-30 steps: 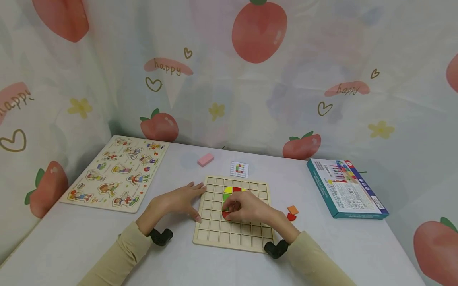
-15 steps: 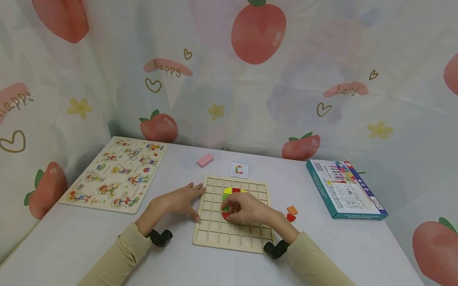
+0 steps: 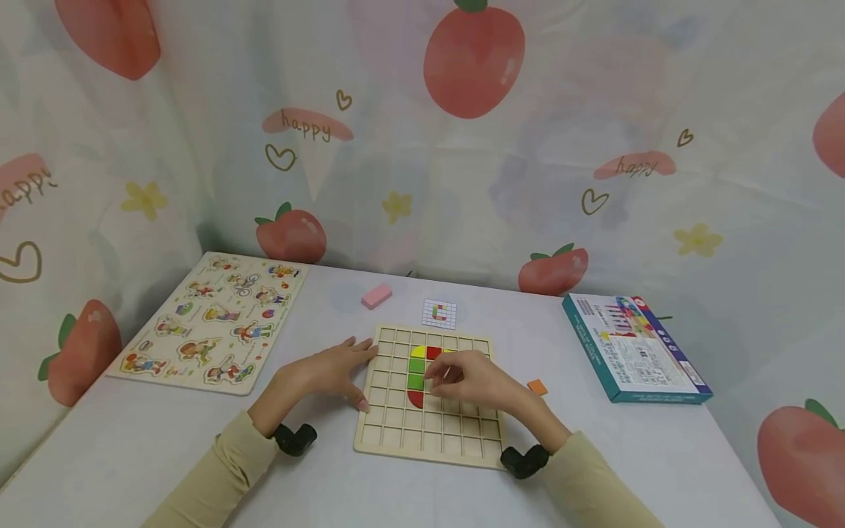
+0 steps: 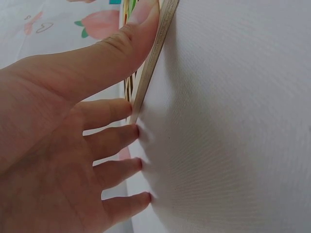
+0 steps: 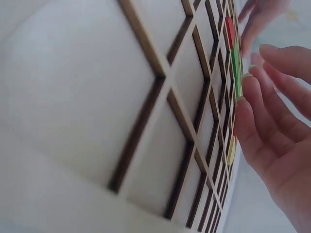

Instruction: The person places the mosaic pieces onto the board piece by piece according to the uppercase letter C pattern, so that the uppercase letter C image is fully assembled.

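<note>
A wooden grid board (image 3: 396, 436) lies on the table with coloured pieces set in its squares. Two green squares (image 3: 416, 372) stand in a column, with a yellow rounded piece (image 3: 419, 352) above them and a red rounded piece (image 3: 415, 400) below. Along the top sits a red square (image 3: 433, 353); a yellow piece beyond it is partly covered. My left hand (image 3: 330, 372) rests at the board's left edge, fingers spread and thumb on the rim. Over the board's middle hovers my right hand (image 3: 469, 380), fingers loosely bent, nothing between thumb and fingers in the right wrist view.
Right of the board lies a loose orange square (image 3: 538, 386). Behind it are a small pattern card (image 3: 439, 314) and a pink block (image 3: 376, 296). A picture puzzle board (image 3: 211, 323) lies at the left, a flat teal-edged box (image 3: 637, 352) at the right.
My right hand has drawn back to the right, off the red rounded piece and the lower green square. Its wrist now covers the loose red piece beside the orange square. The left hand stays put.
</note>
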Demonstrator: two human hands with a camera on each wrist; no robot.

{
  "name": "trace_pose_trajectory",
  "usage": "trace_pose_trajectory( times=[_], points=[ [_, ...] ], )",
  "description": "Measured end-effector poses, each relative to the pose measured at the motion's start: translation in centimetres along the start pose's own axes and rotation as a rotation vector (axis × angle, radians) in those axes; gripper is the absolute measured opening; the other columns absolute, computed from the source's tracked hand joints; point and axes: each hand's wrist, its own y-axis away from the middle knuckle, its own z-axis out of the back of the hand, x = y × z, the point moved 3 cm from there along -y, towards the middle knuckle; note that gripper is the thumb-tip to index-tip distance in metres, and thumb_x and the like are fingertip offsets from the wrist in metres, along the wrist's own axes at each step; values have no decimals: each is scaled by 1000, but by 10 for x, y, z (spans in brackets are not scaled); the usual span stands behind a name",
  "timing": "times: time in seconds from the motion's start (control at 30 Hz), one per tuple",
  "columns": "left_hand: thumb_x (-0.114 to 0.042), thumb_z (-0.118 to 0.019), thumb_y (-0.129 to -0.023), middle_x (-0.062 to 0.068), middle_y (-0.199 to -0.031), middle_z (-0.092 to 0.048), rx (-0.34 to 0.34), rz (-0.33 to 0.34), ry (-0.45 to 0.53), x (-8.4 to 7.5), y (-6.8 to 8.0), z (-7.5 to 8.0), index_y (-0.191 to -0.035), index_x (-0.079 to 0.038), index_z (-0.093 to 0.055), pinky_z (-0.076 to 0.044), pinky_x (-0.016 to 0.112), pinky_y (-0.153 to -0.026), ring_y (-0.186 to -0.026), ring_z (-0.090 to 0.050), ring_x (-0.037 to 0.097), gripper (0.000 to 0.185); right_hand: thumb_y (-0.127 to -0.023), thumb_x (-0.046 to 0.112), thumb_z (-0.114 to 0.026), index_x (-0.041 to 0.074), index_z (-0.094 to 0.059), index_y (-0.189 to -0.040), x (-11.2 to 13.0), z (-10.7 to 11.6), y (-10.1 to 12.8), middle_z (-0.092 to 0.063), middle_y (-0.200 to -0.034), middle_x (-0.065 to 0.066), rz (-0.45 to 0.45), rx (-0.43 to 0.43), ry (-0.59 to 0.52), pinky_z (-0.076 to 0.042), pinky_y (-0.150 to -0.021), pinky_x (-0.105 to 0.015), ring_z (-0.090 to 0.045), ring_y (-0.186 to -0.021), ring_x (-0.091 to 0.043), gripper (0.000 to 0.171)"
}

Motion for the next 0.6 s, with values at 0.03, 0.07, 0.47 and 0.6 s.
trace_pose_trajectory(
  times=[0.03,0.07,0.47,0.6],
  points=[
    [-31,-91,-77,8,-170,-27,-1,2,-3,0,0,0,-159,-11,-39,-19,62,-125,-160,-12,37,99,-92,14,-77,12,-75,-107,-1,2,2,-71,-92,5,-2,-6,-4,-55,-73,-23,-65,-76,-12,15],
    [-31,-91,-77,8,-170,-27,-2,1,-4,0,0,0,-159,-11,-40,-19,62,-125,-160,-12,37,99,-92,14,-76,11,-75,-107,-2,3,4,-71,-92,5,-3,-14,-5,-55,-72,-23,-64,-75,-12,15],
    [-33,-91,-78,8,-171,-27,-4,6,-24,0,0,0,-160,-11,-39,-21,62,-125,-160,-13,37,99,-94,15,-73,12,-75,-108,-17,26,37,-69,-93,2,-99,-107,28,-53,-71,-23,-61,-82,-15,15],
    [-33,-90,-78,8,-170,-27,-5,6,-28,0,0,0,-160,-11,-38,-20,61,-126,-160,-13,37,99,-94,15,-73,13,-75,-108,-21,33,47,-70,-95,3,-112,-133,37,-53,-71,-23,-62,-82,-15,15]
  ],
)
